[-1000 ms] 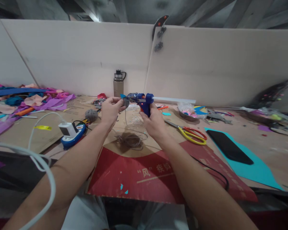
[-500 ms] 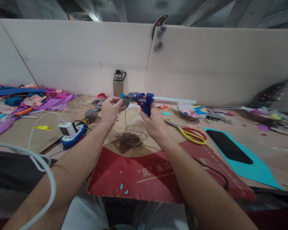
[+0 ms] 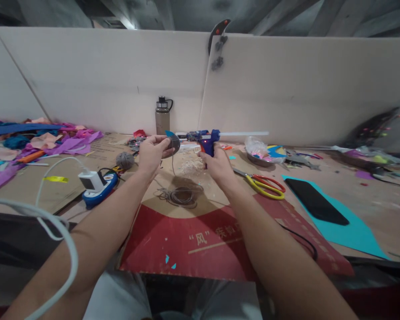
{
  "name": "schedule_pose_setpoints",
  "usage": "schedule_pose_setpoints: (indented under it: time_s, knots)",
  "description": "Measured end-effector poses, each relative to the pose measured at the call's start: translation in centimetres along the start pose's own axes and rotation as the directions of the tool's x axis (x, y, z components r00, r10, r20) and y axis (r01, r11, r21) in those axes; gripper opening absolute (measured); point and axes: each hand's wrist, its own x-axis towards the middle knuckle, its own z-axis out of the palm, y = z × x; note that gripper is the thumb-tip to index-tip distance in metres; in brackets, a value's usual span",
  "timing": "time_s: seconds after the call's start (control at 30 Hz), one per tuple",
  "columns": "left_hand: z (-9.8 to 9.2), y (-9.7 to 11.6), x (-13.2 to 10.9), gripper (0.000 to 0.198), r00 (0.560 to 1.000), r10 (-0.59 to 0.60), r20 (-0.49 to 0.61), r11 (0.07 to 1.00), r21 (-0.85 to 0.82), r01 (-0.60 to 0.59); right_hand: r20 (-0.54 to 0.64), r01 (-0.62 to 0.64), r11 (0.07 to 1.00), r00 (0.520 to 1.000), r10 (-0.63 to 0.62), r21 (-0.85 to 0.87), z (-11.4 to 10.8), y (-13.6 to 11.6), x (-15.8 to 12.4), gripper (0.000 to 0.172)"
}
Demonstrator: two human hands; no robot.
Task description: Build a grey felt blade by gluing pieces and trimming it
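My left hand [image 3: 154, 153] pinches a dark grey, rounded flat piece [image 3: 175, 142] with a small blue pointed bit [image 3: 170, 134] at its top. A thin grey cord [image 3: 173, 164] hangs from that piece towards a loose coil of cord [image 3: 182, 195] on the cardboard. In my right hand [image 3: 216, 162] is a blue hot glue gun [image 3: 208, 141], fingers wrapped around its handle. A white glue stick [image 3: 245, 133] sticks out of the gun's back end. The gun's nozzle points left, close to the dark piece; whether they touch I cannot tell.
Scissors with red and yellow handles [image 3: 265, 184] and a black phone [image 3: 315, 200] on turquoise sheet lie to the right. A blue power strip [image 3: 102, 191], grey yarn ball [image 3: 125, 160] and coloured scraps [image 3: 46, 140] are left. A bottle [image 3: 162, 118] stands behind.
The glue gun has moved right, away from my left hand. More of the dark rounded piece now shows. My left hand stays nearly in place.
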Motion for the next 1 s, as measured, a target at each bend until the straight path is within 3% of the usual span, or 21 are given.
schedule_pose_setpoints:
  time_s: [0.1, 0.17, 0.23, 0.3, 0.4, 0.47, 0.53, 0.6, 0.7, 0.8, 0.9, 1.0]
  knots:
    - [0.1, -0.1, -0.1, 0.017, 0.999, -0.039, 0.021, 0.999, 0.002, 0.039, 0.116, -0.251, 0.967, 0.960, 0.253, -0.037, 0.4, 2.1, 1.2, 0.022]
    - [0.1, -0.2, -0.1, 0.018, 0.999, -0.037, 0.030, 0.999, 0.009, 0.037, 0.109, -0.282, 0.938, 0.945, 0.308, -0.202, 0.4, 3.4, 1.8, 0.013]
    - [0.1, -0.3, -0.1, 0.019, 0.999, -0.011, 0.032, 0.999, 0.033, 0.010, 0.069, -0.282, 0.903, 0.945, 0.320, -0.324, 0.1, 4.5, 2.1, 0.005]
    - [0.0, -0.4, 0.0, 0.019, 0.999, 0.034, 0.030, 0.997, 0.073, -0.036, -0.007, -0.284, 0.873, 0.952, 0.306, -0.396, -0.5, 4.9, 2.2, 0.010]
    - [0.1, -0.5, -0.2, 0.017, 0.990, 0.130, 0.043, 0.973, 0.187, -0.136, -0.152, -0.214, 0.855, 0.975, 0.160, -0.472, -1.0, 4.0, 1.8, 0.017]
    - [0.2, -0.4, -0.5, 0.015, 0.978, 0.198, 0.064, 0.932, 0.297, -0.208, -0.136, -0.094, 0.929, 0.990, 0.048, -0.357, -0.3, 2.5, 1.3, 0.015]
    - [0.4, -0.3, -1.0, 0.012, 0.962, 0.254, 0.097, 0.877, 0.396, -0.272, -0.056, -0.032, 0.999, 0.998, 0.030, -0.038, 1.1, 0.8, 0.9, 0.017]
    - [0.6, -0.1, -1.5, 0.010, 0.946, 0.290, 0.144, 0.828, 0.457, -0.323, 0.031, -0.078, 0.951, 0.997, 0.072, 0.300, 2.8, -0.6, 0.4, 0.028]
    - [0.9, 0.0, -2.0, 0.008, 0.936, 0.301, 0.181, 0.800, 0.486, -0.352, 0.169, -0.191, 0.785, 0.979, 0.111, 0.590, 4.3, -1.7, -0.1, 0.037]
    - [1.0, -0.4, -1.9, 0.011, 0.964, 0.207, 0.168, 0.886, 0.385, -0.257, 0.189, -0.214, 0.735, 0.975, 0.118, 0.644, 4.0, -1.5, -0.2, 0.033]
    - [1.2, -0.8, -1.6, 0.016, 0.984, 0.053, 0.171, 0.973, 0.214, -0.090, 0.096, -0.118, 0.824, 0.992, 0.077, 0.554, 3.2, -0.8, 0.1, 0.020]
    - [1.1, -1.0, -1.5, 0.019, 0.982, -0.039, 0.186, 0.992, 0.127, 0.016, -0.003, -0.016, 0.898, 1.000, 0.019, 0.440, 2.7, -0.3, 0.6, 0.013]
